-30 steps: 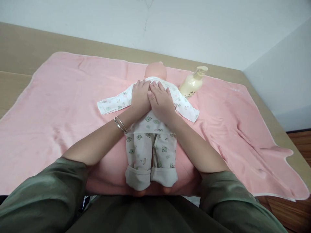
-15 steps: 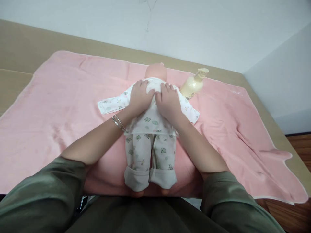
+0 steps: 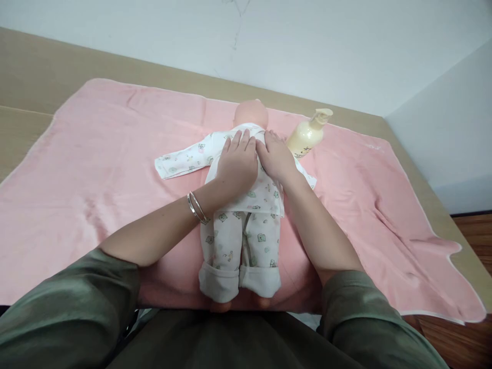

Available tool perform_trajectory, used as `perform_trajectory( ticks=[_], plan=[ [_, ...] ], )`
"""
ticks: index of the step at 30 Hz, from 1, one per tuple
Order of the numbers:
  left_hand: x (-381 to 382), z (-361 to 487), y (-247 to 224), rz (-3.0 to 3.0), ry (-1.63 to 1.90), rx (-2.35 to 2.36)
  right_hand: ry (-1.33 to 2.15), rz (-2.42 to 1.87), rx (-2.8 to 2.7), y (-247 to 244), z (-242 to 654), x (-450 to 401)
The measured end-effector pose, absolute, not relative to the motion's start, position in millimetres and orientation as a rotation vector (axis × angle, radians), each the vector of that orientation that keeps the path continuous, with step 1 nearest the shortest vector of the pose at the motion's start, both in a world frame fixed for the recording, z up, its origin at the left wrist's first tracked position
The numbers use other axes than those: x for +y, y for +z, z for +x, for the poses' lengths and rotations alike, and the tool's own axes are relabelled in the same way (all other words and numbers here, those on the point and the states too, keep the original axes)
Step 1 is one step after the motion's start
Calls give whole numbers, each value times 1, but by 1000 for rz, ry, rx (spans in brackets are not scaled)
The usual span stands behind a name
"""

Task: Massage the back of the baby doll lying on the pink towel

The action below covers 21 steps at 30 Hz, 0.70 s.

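A baby doll (image 3: 250,114) lies stretched out on a pink blanket (image 3: 115,133), its head away from me and its feet at the near edge. It wears a white printed top (image 3: 261,197) and matching trousers (image 3: 260,241) with cuffs turned up. My left hand (image 3: 238,161) rests flat on the middle of the doll's upper body, fingers extended toward its head. Beside it, my right hand (image 3: 277,156) lies flat on the doll's right-hand side by the shoulder. Neither hand grips anything. Part of the top is hidden under my hands.
A cream pump bottle (image 3: 307,134) stands on the blanket just right of the doll's shoulder. The blanket covers a wooden table (image 3: 34,72) that meets a white wall (image 3: 326,46) at the back. Wooden floor (image 3: 474,236) shows at the right.
My left hand has moved right, from the doll's left-hand side to its middle. My right hand has shifted slightly right, and the doll's body has moved a little to the right.
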State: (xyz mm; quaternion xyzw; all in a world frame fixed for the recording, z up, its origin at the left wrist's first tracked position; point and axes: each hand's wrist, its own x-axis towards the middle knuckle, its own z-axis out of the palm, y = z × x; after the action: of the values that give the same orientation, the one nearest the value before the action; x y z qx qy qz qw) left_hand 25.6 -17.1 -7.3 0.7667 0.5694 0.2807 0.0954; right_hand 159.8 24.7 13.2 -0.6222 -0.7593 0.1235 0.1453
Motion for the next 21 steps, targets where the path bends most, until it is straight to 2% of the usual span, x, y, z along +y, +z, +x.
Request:
perform_trajectory(
  ticks=[8, 16, 21],
  plan=[
    [29, -7, -21, 1936, 1064, 1645, 135, -1623, -2324, 9, 120, -25],
    [28, -4, -23, 1994, 1044, 1680, 377, -1687, -2176, 6, 142, 18],
    [29, -4, -25, 1987, 1072, 1678, 356, -1664, -2133, -1, 148, 23]
  ],
)
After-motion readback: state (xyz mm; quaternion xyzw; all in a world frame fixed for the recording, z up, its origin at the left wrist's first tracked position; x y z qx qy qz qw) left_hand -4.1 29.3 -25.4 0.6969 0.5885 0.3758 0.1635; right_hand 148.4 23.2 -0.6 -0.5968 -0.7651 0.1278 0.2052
